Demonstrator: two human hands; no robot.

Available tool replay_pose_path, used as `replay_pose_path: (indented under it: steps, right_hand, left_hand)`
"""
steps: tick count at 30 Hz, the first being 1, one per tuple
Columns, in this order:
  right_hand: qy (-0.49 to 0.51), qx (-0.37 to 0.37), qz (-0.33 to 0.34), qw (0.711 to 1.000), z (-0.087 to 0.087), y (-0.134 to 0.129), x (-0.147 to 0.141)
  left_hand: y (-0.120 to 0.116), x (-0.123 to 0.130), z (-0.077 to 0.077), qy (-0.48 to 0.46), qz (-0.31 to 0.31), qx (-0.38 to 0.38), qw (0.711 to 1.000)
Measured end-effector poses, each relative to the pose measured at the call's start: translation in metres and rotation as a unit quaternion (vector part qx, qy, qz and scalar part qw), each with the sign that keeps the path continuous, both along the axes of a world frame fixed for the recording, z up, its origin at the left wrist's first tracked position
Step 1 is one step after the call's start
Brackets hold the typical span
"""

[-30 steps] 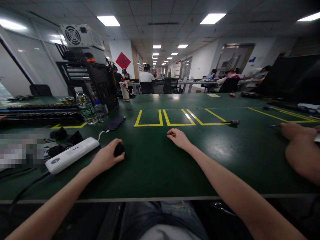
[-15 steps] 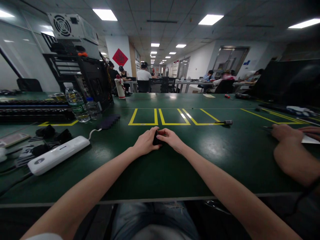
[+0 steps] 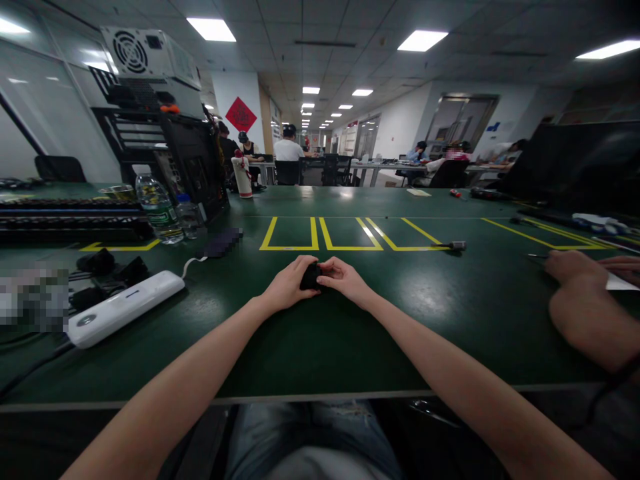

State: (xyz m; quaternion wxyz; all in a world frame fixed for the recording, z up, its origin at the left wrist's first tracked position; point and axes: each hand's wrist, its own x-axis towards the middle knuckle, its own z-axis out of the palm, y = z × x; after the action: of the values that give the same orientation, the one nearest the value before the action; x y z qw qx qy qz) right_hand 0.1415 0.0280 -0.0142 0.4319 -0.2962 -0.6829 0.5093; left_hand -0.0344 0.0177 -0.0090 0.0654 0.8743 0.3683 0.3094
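Note:
A small black object (image 3: 310,277) is held between my two hands, low over the green tabletop (image 3: 320,347). My left hand (image 3: 289,285) wraps round its left side, thumb below and fingers above. From the right, my right hand (image 3: 345,280) pinches its edge with thumb and fingertips. The fingers hide part of the object, and its exact kind is too dark to tell. Yellow tape outlines (image 3: 290,249) lie on the table just beyond my hands.
At left are a white power strip (image 3: 127,307), black plugs (image 3: 133,272), a water bottle (image 3: 159,212) and a computer frame (image 3: 193,160). A dark-tipped tool (image 3: 455,246) lies right of the tape. Another person's hand (image 3: 575,267) holds a thin tool at far right.
My left hand has shifted slightly left, and more of the black object now shows between my hands. The right fingers have moved slightly on its edge.

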Motion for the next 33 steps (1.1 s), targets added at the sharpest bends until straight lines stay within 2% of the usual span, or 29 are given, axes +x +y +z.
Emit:
replay_pose_path:
  steps: [12, 18, 22, 29, 33]
  right_hand:
    - [-0.057, -0.016, -0.013, 0.998, -0.001, 0.0039, 0.0008]
    - [-0.033, 0.016, 0.003, 0.999, -0.0026, 0.0059, 0.0008]
    - [-0.032, 0.0, 0.007, 0.999, -0.0003, 0.0052, 0.0015]
    - [-0.052, -0.014, -0.037, 0.998, -0.006, 0.0087, -0.0005]
    - [-0.057, -0.009, -0.02, 0.998, -0.0057, 0.0079, -0.0003]
  left_hand:
    - [0.0016, -0.0023, -0.0008, -0.01, 0.007, -0.008, 1.0]
    - [0.0083, -0.0045, -0.0034, -0.012, 0.001, 0.0, 1.0]
    - [0.0096, -0.0048, -0.0038, -0.017, -0.005, -0.002, 1.0]
    - [0.0092, -0.0034, -0.0034, -0.019, -0.002, -0.007, 1.0]
    - [0.0087, -0.004, -0.0026, -0.017, -0.006, -0.01, 1.0]
